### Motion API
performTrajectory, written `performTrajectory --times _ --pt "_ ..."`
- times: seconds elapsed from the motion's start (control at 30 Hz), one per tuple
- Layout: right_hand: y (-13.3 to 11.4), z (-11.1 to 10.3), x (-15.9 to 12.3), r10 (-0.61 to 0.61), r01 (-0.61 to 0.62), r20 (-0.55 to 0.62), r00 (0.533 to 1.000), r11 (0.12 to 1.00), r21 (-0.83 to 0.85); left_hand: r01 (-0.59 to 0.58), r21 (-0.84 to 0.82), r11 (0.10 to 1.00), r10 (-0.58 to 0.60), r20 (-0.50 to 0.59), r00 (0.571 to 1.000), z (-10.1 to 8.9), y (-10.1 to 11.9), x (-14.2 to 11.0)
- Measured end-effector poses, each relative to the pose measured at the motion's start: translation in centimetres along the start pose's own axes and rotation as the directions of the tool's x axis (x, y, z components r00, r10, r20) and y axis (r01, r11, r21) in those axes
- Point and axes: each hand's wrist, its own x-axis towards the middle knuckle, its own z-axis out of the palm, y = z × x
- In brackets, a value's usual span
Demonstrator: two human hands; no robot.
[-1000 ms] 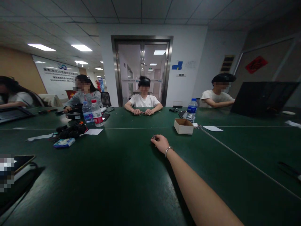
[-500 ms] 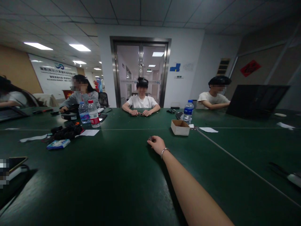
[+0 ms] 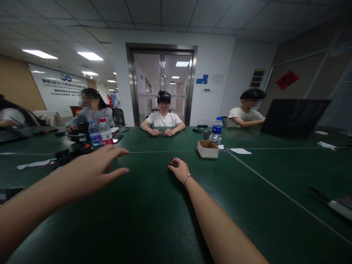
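Observation:
My right hand [image 3: 180,169], with a silver bracelet at the wrist, rests low over the green table [image 3: 154,220]. Its thumb and fingers are closed on a small dark metallic piece [image 3: 172,161], too small to name more exactly. My left hand [image 3: 106,161] is in the air on the left, thumb and fingers apart and nothing between them. It partly covers the dark gear on the table behind it. Up and to the right of my right hand is a small open cardboard box [image 3: 208,150], whose inside bottom I cannot make out.
Beyond the box stands a water bottle [image 3: 216,131]; two more bottles [image 3: 105,132] are at the left. White paper [image 3: 240,151] lies to the right. A person [image 3: 164,117] sits opposite with both hands together on the table. A large black laptop [image 3: 295,117] stands far right.
My left hand has come into view from the left, fingers spread. My right hand still grips the small metallic piece, which now shows more. The whole view has shifted slightly.

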Motion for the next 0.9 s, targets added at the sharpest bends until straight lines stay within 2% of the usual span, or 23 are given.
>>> performTrajectory --times 0.03,0.07,0.13,0.2,0.23,0.3,0.4,0.53,0.77,0.9 --pt "0.1 0.1 0.0 -0.007 0.007 0.005 1.000 1.000 0.002 -0.050 -0.013 0.999 0.051 0.051 0.997 0.7 1.5 1.8" --pt "0.2 0.1 0.1 -0.009 0.009 0.016 1.000 1.000 0.002 -0.092 -0.045 0.995 0.094 0.047 0.995 1.9 2.9 3.6" --pt "0.5 0.3 0.3 -0.025 0.025 0.028 0.999 1.000 -0.013 -0.176 -0.166 0.970 0.170 -0.048 0.984 5.5 5.5 7.1" --pt "0.6 0.4 0.5 -0.065 0.066 0.019 0.998 0.996 -0.066 -0.207 -0.300 0.931 0.173 -0.136 0.975 10.0 7.1 9.4" --pt "0.6 0.4 0.5 -0.087 0.088 0.015 0.996 0.991 -0.100 -0.203 -0.383 0.901 0.148 -0.167 0.975 12.2 7.5 10.1" --pt "0.5 0.3 0.5 -0.106 0.106 0.013 0.994 0.981 -0.162 -0.164 -0.564 0.809 0.087 -0.162 0.983 16.1 7.5 10.7" --pt "-0.1 0.1 0.3 -0.102 0.103 0.014 0.995 0.975 -0.197 -0.159 -0.717 0.679 0.073 -0.149 0.986 19.5 6.8 10.5" --pt "-0.7 0.0 0.0 -0.118 0.121 0.024 0.993 0.975 -0.186 -0.110 -0.809 0.577 0.062 -0.091 0.994 20.4 6.1 10.2" --pt "-1.2 0.5 -0.1 -0.202 0.203 0.024 0.979 0.969 -0.138 -0.010 -0.798 0.603 -0.060 -0.058 0.997 20.5 5.7 10.6" --pt "-1.5 0.7 -0.1 -0.206 0.207 0.015 0.978 0.972 -0.115 0.004 -0.809 0.588 -0.088 -0.059 0.994 20.7 5.5 10.8"
